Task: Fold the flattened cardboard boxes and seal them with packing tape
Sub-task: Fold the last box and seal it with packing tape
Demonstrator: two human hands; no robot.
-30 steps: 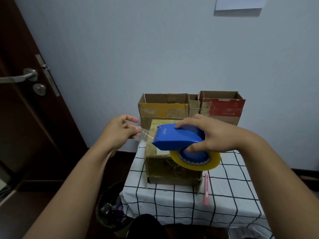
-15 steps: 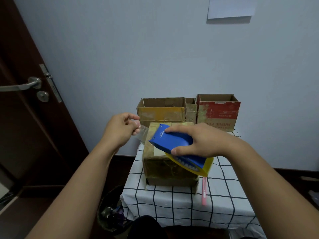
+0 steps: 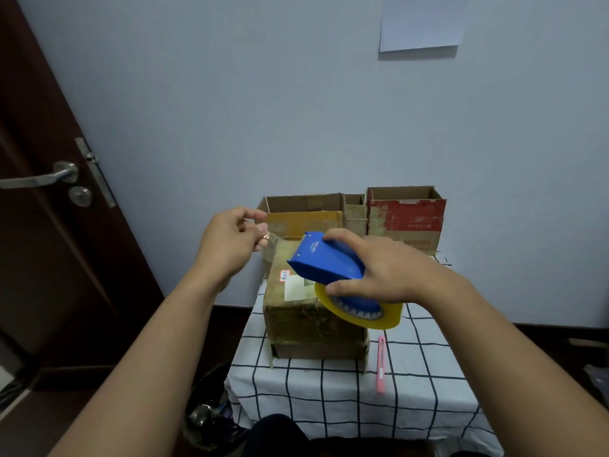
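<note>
A closed brown cardboard box (image 3: 306,318) stands on a small table under a checked cloth (image 3: 346,397). Above the box my right hand (image 3: 379,268) grips a blue tape dispenser (image 3: 326,258) loaded with a yellowish tape roll (image 3: 362,315). Its cutter end points up and to the left. My left hand (image 3: 230,242) pinches the free end of the clear tape (image 3: 272,247), which stretches between its fingers and the dispenser, above the box's far left corner.
Three open cardboard boxes stand against the wall behind: a brown one (image 3: 306,216), a small one (image 3: 354,212) and a red-printed one (image 3: 407,219). A pink utility knife (image 3: 381,364) lies right of the closed box. A dark wooden door (image 3: 49,192) stands left; a bin (image 3: 211,413) sits below.
The dispenser tipped down toward the box half a second ago, then lifted and turned so the roll shows again. My left hand kept pinching the tape end at about the same spot.
</note>
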